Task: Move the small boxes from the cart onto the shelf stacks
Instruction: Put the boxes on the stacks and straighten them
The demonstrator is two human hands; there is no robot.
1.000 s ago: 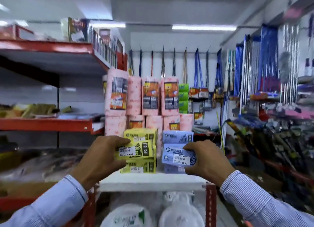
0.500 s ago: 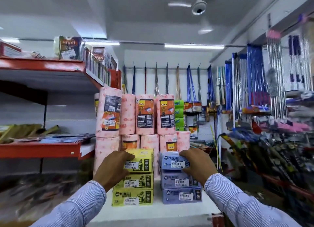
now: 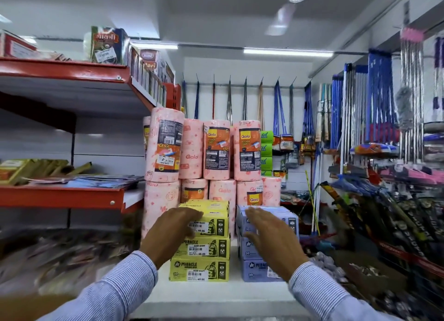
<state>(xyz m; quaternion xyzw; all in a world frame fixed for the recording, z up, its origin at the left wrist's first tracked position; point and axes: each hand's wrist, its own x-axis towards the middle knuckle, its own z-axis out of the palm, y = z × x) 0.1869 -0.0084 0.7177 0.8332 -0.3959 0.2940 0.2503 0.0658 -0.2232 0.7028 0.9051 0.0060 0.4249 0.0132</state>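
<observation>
Fingers released since half a second ago: then curled around the top boxes, now spread and flat. Left hand (image 3: 171, 234) open, fingers extended against the upper-left face of the top yellow box (image 3: 211, 221). Right hand (image 3: 271, 241) open, fingers splayed in front of the top blue box (image 3: 286, 216); contact not determinable. Yellow stack (image 3: 201, 251) three high, blue stack (image 3: 258, 270) three high, side by side on the white shelf (image 3: 216, 294), just apart. Pink towel rolls (image 3: 216, 150) stacked directly behind both.
</observation>
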